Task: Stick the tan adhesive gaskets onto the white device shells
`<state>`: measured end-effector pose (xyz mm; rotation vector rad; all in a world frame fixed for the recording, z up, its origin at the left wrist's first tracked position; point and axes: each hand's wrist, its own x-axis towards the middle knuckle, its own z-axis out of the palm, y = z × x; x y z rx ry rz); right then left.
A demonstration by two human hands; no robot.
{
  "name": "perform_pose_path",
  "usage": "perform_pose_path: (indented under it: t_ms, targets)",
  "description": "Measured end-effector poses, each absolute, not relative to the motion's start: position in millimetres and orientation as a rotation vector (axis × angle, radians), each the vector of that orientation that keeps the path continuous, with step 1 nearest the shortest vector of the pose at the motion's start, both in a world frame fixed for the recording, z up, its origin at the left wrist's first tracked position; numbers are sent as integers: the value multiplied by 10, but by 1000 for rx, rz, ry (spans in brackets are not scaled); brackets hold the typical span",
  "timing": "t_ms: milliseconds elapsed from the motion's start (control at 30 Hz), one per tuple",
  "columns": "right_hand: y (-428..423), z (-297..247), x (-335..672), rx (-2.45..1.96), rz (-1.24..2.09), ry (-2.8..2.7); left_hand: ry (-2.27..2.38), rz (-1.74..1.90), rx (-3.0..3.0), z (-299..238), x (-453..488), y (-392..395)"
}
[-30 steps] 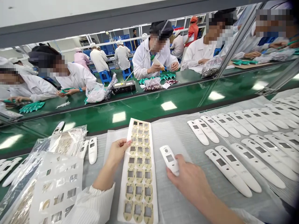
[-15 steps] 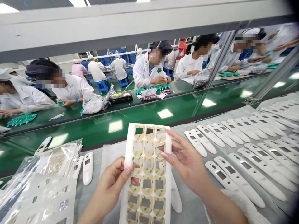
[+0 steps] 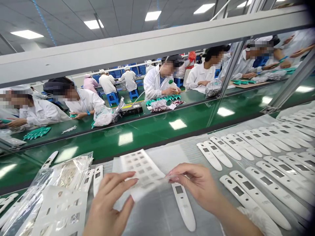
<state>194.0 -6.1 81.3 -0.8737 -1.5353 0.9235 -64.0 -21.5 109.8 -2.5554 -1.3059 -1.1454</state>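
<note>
A white backing sheet of square-holed adhesive stickers (image 3: 141,165) is tilted back above the bench and partly blurred. My right hand (image 3: 197,183) pinches its right edge between thumb and fingertips. Beside the sheet's left edge, my left hand (image 3: 112,200) has its fingers and thumb spread; whether the fingertips touch the sheet I cannot tell. Under my right hand lies a white handheld device casing (image 3: 184,206) with a dark window, its upper end hidden by the hand and sheet.
Rows of similar white casings (image 3: 256,196) cover the right side. A clear plastic bag (image 3: 70,172) and a used-looking sticker sheet (image 3: 62,209) lie left. Beyond runs a green conveyor belt (image 3: 152,131), under a white overhead beam (image 3: 147,42). Co-workers in white coats (image 3: 157,82) sit opposite.
The sheet has gone from nearly upright to tilted away and lower. My left hand has loosened from its left edge, and my right hand now pinches the right edge. The view has tipped upward.
</note>
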Motion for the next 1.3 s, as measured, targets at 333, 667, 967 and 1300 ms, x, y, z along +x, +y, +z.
perform_pose_path:
  t_ms: [333,667,967,1300]
  targets:
    - [-305,164,1855,-1183,829,-1414,-2484,-1964,-2862,418,-79,-434]
    - [-291,-6,1859,-1025,768,-1350,-2407,-2070,-2893,211,-110,-402]
    - [-200,13,1865,-967,982,-1190,-2324,-1878,-2975,83,-158,-340]
    - [-205,16,1888,-890,1029,-1146,-2184,-1851,-2934,33,-134,-346]
